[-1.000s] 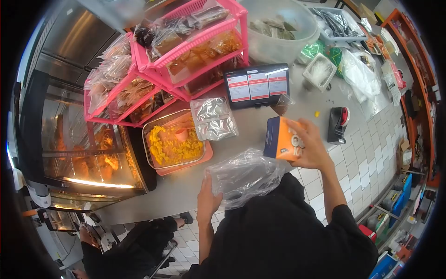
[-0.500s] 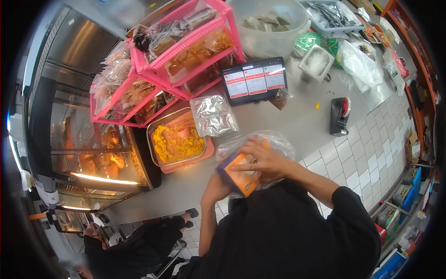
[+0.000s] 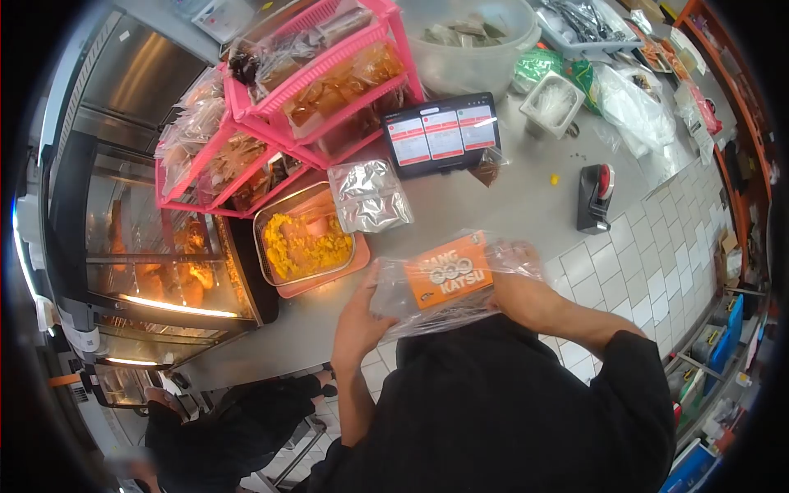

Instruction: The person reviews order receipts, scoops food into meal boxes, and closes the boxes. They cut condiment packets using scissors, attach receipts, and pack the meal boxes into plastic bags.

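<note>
An orange food box [image 3: 450,273] with "KATSU" printed on its lid sits in a clear plastic bag [image 3: 393,289], just in front of my body at the counter's near edge. My left hand [image 3: 362,320] holds the bag's left side, thumb and fingers on the stretched film. At the opposite side, my right hand [image 3: 519,283] is closed on the gathered plastic beside the box's right end; some of its fingertips are hidden by film.
Left of the bag are a tray of yellow food [image 3: 304,238] and a silver foil pouch [image 3: 370,197]. Behind stand a tablet [image 3: 442,135] and pink baskets [image 3: 320,90]. A tape dispenser [image 3: 593,201] is at right. Another person [image 3: 238,423] works at lower left.
The box has turned from tilted to lid-up within the bag. My left hand has come out from beneath it to the bag's left side; my right hand has moved off the box to the right.
</note>
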`<action>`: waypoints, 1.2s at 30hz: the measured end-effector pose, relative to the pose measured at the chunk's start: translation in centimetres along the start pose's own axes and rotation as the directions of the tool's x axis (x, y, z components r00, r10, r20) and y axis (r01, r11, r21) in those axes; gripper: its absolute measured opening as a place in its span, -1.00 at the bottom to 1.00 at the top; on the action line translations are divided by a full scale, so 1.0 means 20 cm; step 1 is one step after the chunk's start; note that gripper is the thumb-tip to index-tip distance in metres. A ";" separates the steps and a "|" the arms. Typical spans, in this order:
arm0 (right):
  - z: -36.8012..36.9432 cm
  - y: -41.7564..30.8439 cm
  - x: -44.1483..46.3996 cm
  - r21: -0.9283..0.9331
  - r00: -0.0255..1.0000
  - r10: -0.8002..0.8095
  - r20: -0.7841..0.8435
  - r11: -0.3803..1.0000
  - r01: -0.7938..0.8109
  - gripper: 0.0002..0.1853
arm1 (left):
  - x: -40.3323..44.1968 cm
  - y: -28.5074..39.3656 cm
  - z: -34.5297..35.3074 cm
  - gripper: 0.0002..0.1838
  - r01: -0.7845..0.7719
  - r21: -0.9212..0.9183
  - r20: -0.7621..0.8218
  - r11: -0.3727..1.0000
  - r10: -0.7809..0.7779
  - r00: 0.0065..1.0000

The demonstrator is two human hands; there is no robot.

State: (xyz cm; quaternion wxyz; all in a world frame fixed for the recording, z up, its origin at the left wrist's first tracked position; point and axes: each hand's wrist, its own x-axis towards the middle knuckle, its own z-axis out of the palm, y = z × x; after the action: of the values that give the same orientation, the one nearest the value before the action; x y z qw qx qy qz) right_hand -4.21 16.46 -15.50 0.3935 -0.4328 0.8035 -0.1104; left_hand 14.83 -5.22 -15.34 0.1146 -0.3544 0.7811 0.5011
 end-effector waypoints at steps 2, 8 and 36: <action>-0.13 -0.12 -0.15 -0.341 0.966 -0.169 -0.193 0.935 0.095 -0.47 | -0.09 0.10 -0.02 -0.10 -0.013 0.297 -0.145 0.955 0.059 0.988; -0.40 -0.19 -0.34 0.027 0.984 -0.091 0.155 0.996 0.088 -0.55 | -0.27 0.36 -0.15 -0.47 -0.057 0.265 -0.284 0.963 0.134 0.950; -0.93 0.33 -0.34 0.583 0.638 -0.767 -0.070 0.487 0.650 -0.35 | 0.00 0.78 -0.24 -0.60 -0.523 0.365 -0.056 0.770 0.579 0.813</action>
State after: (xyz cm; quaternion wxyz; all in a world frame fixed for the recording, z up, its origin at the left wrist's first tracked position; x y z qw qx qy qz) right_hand -19.58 22.68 -2.95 0.4983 -0.5993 0.4374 -0.4485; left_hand 5.28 -5.54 -2.02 -0.0451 -0.1248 0.9304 0.3418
